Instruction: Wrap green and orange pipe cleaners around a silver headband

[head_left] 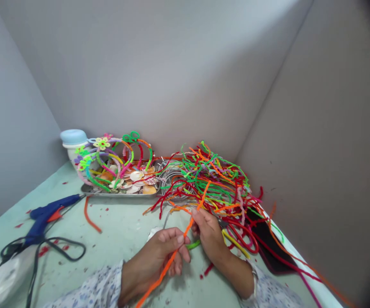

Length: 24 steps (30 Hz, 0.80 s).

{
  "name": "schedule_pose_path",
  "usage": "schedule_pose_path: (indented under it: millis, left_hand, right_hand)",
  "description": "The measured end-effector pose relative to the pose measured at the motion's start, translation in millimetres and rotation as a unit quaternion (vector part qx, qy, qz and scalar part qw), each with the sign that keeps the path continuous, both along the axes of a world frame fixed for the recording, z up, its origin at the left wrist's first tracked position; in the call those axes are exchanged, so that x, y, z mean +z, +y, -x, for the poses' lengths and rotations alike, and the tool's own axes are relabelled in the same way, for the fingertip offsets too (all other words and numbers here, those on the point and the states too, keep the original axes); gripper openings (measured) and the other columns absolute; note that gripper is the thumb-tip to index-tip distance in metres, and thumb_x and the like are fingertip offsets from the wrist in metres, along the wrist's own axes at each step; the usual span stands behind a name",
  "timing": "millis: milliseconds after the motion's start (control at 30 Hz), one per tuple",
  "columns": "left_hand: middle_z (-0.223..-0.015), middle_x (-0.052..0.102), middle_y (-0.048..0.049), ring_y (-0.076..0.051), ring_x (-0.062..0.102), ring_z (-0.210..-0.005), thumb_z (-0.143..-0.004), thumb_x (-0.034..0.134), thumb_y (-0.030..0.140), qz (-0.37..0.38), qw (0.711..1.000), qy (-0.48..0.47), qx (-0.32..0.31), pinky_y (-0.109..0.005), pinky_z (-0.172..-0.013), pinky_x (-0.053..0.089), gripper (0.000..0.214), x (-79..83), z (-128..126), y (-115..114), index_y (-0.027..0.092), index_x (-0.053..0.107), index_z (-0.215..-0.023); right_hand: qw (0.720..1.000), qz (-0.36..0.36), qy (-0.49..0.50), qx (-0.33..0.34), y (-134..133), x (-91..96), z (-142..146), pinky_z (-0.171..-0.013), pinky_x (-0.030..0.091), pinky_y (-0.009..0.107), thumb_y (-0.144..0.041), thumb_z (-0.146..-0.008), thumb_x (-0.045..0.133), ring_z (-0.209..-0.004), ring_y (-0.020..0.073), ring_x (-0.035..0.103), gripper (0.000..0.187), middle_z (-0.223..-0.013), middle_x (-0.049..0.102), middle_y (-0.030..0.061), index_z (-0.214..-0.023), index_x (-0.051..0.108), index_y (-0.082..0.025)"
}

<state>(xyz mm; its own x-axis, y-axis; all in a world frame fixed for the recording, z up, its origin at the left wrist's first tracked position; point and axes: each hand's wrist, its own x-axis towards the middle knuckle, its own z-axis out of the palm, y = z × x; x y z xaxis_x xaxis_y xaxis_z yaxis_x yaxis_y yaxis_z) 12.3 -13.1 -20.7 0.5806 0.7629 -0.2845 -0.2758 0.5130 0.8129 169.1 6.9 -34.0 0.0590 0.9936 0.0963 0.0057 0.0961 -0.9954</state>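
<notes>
An orange pipe cleaner (189, 225) runs diagonally through both of my hands, from the lower edge of the view to a free tip above my right hand. My left hand (157, 254) pinches it between thumb and fingers around its middle. Higher up, my right hand (209, 235) grips it near the upper end. A bit of green pipe cleaner (193, 245) shows between the hands; whether it is attached to anything is hidden. Thin silver wire (166, 220) curves behind my left hand. Just beyond my hands spreads a tangled pile of coloured pipe cleaners (210, 171).
Flower-decorated headbands (120, 149) and shells (136, 176) fill a metal tray (120, 195), beside a white bottle with a blue lid (74, 137). A blue glue gun (40, 220) with a looped cord lies left. Wire coils (175, 179) and a dark phone-like slab (274, 252) lie by the pile.
</notes>
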Motion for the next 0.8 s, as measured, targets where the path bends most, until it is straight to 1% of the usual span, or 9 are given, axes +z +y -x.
schedule_pose_path:
  millis: [100,200,367,433,500,633,800]
  left_hand:
    - [-0.061,0.065,-0.0007,-0.004,0.048,-0.036,-0.079,0.068,0.039,-0.004,1.0,0.004,0.0,-0.014,-0.036,0.034,0.028,-1.1,-0.6,0.4,0.012,0.061,-0.082]
    - [-0.063,0.066,-0.0016,-0.004,0.048,-0.036,-0.08,0.067,0.039,0.005,1.0,0.017,0.001,-0.014,-0.036,0.033,0.029,-2.1,-0.5,-1.0,0.012,0.06,-0.082]
    - [-0.062,0.064,-0.001,-0.005,0.051,-0.037,-0.081,0.067,0.038,0.025,1.0,0.009,-0.003,-0.014,-0.035,0.034,0.027,0.3,1.9,-4.3,0.011,0.06,-0.084]
    - [-0.06,0.063,-0.0002,-0.005,0.05,-0.037,-0.081,0.066,0.037,0.032,0.999,0.002,-0.007,-0.014,-0.035,0.033,0.027,1.5,2.9,-4.0,0.011,0.061,-0.085]
    - [-0.058,0.063,0.0002,-0.005,0.049,-0.036,-0.082,0.065,0.038,0.03,0.999,-0.005,-0.011,-0.014,-0.035,0.032,0.027,1.6,3.5,-3.2,0.011,0.062,-0.085]
    - [-0.055,0.062,0.0007,-0.005,0.048,-0.034,-0.083,0.065,0.036,0.027,0.999,-0.011,-0.019,-0.014,-0.033,0.03,0.025,-1.1,3.9,-2.6,0.011,0.062,-0.083]
    - [-0.057,0.062,0.0008,-0.004,0.047,-0.034,-0.081,0.067,0.037,0.053,0.999,-0.002,-0.002,-0.013,-0.032,0.03,0.027,-3.6,4.5,-4.8,0.012,0.063,-0.084]
  right_hand:
    - [1.0,-0.001,0.009,0.005,0.4,0.6,0.0,-0.048,0.035,0.022,-0.055,-0.087,0.052,-0.048,0.0098,0.042,0.045,-0.051,0.048,-0.0045,-0.06,0.048,-0.019]
    - [0.999,-0.009,0.036,0.001,2.9,2.0,-1.6,-0.045,0.032,0.021,-0.053,-0.086,0.056,-0.046,0.0089,0.041,0.039,-0.05,0.048,-0.0054,-0.066,0.052,-0.019]
    - [0.989,0.014,0.146,-0.016,10.8,5.7,-7.3,-0.041,0.027,0.018,-0.048,-0.084,0.062,-0.042,0.0069,0.038,0.03,-0.051,0.048,-0.0068,-0.076,0.057,-0.019]
    - [0.981,0.025,0.191,-0.019,13.4,9.0,-9.0,-0.039,0.026,0.017,-0.046,-0.081,0.066,-0.041,0.0059,0.038,0.03,-0.052,0.049,-0.0066,-0.076,0.058,-0.018]
    - [0.975,0.034,0.218,-0.027,14.6,13.0,-9.5,-0.04,0.028,0.016,-0.044,-0.078,0.07,-0.042,0.005,0.039,0.029,-0.053,0.049,-0.0066,-0.073,0.058,-0.017]
    - [0.973,0.04,0.226,-0.034,14.9,18.1,-8.3,-0.04,0.029,0.015,-0.042,-0.076,0.072,-0.043,0.0048,0.039,0.029,-0.053,0.049,-0.0068,-0.072,0.057,-0.018]
    - [0.972,0.053,0.228,0.008,18.5,18.8,-13.6,-0.039,0.028,0.017,-0.043,-0.077,0.07,-0.044,0.0062,0.043,0.028,-0.057,0.052,-0.0057,-0.078,0.059,-0.018]
